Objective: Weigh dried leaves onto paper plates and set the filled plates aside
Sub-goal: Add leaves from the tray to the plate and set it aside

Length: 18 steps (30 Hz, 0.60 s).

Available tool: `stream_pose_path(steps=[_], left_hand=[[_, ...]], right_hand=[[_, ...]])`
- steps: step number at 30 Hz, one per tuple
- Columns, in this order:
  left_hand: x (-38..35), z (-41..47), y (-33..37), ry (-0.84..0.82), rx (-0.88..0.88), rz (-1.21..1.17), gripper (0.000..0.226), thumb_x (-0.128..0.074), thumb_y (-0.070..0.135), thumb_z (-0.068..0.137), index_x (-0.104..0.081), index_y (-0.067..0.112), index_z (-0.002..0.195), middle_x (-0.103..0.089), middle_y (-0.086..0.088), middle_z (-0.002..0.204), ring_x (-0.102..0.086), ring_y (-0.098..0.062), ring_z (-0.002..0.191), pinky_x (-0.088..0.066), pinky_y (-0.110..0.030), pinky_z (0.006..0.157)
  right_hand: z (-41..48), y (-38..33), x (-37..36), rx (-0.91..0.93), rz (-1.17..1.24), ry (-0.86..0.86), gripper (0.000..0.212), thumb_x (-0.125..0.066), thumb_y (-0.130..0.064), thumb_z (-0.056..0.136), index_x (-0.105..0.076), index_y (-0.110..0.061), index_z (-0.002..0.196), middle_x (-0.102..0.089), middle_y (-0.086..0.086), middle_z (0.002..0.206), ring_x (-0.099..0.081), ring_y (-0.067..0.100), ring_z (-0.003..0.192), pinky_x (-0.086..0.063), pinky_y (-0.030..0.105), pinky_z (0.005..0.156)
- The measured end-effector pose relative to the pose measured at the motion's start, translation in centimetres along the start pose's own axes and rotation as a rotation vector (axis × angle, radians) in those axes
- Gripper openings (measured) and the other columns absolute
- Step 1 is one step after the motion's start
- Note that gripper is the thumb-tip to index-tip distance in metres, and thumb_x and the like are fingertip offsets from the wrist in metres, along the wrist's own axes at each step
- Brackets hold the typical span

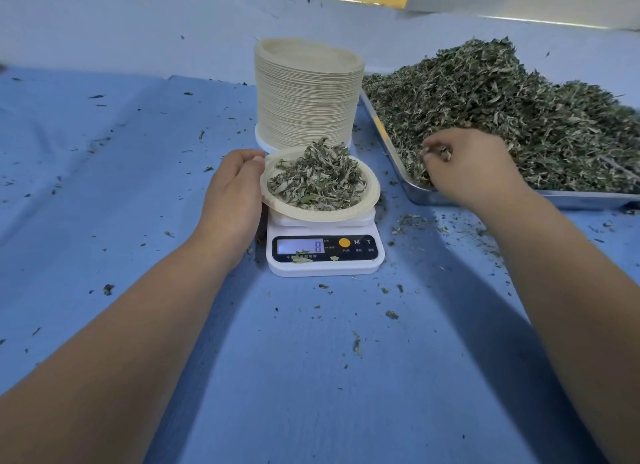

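Blue table (311, 359) littered with leaf crumbs. Paper plate (311, 215) of dried leaves (317, 179) seated on scale (325, 266), left rim clasped by left grip (233, 189). Small pinch held by right grip (464, 165) over heaped tray (412, 194).

Tray (585, 199) cut by right edge; scale (325, 266) button labels unreadable.

A plate (311, 214) holding leaves (317, 181) sits on a scale (325, 255) on the table (311, 359), with a plate stack (306, 96) just behind it and a tray (429, 198) holding a leaf pile (502, 110) to the right.
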<state>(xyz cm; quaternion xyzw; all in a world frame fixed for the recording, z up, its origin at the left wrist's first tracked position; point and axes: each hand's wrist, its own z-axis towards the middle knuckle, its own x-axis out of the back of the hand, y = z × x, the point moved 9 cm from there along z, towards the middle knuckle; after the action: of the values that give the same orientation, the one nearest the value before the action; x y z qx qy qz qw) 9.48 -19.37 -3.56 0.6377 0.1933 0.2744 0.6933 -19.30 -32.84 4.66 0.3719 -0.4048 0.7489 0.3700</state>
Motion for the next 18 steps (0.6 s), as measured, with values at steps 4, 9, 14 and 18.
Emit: stream_pose_path(steps=[4,9,14,18], left_hand=[[-0.1,0.0,0.0,0.005,0.006,0.006,0.02,-0.045,0.038,0.094,-0.065,0.039,0.097,-0.066,0.02,0.103,-0.061,0.003,0.098,-0.049,-0.031,0.088],[0.0,0.1,-0.1,0.011,0.001,0.008,0.02,-0.046,0.033,0.1,-0.065,0.038,0.098,-0.066,0.021,0.101,-0.06,0.013,0.089,-0.045,-0.025,0.08],[0.0,-0.1,0.2,0.002,-0.006,-0.016,0.02,-0.046,0.037,0.093,-0.066,0.036,0.099,-0.067,0.017,0.103,-0.062,0.002,0.097,-0.045,-0.025,0.079],[0.0,-0.2,0.3,0.003,-0.012,-0.02,0.022,-0.046,0.039,0.09,-0.066,0.036,0.099,-0.067,0.017,0.101,-0.062,0.003,0.096,-0.046,-0.026,0.08]], right_hand=[[-0.4,-2.9,-0.2,0.119,0.063,0.029,0.027,-0.054,-0.027,0.097,-0.071,-0.026,0.117,-0.064,-0.011,0.075,-0.06,0.013,0.06,-0.052,0.028,0.063],[-0.2,-9.9,-2.4,0.29,0.249,-0.164,0.038,-0.055,-0.056,0.095,-0.064,-0.038,0.127,-0.063,-0.023,0.11,-0.056,-0.006,0.093,-0.035,0.01,0.077],[-0.1,-14.4,-4.1,0.405,-0.022,-0.305,0.05,-0.054,-0.065,0.092,-0.063,-0.033,0.131,-0.066,-0.007,0.12,-0.059,0.017,0.111,-0.048,0.034,0.096],[0.0,-15.8,-3.7,0.475,-0.008,-0.235,0.017,-0.064,-0.035,0.096,-0.076,-0.024,0.099,-0.063,-0.012,0.086,-0.059,0.012,0.091,-0.048,0.029,0.086]])
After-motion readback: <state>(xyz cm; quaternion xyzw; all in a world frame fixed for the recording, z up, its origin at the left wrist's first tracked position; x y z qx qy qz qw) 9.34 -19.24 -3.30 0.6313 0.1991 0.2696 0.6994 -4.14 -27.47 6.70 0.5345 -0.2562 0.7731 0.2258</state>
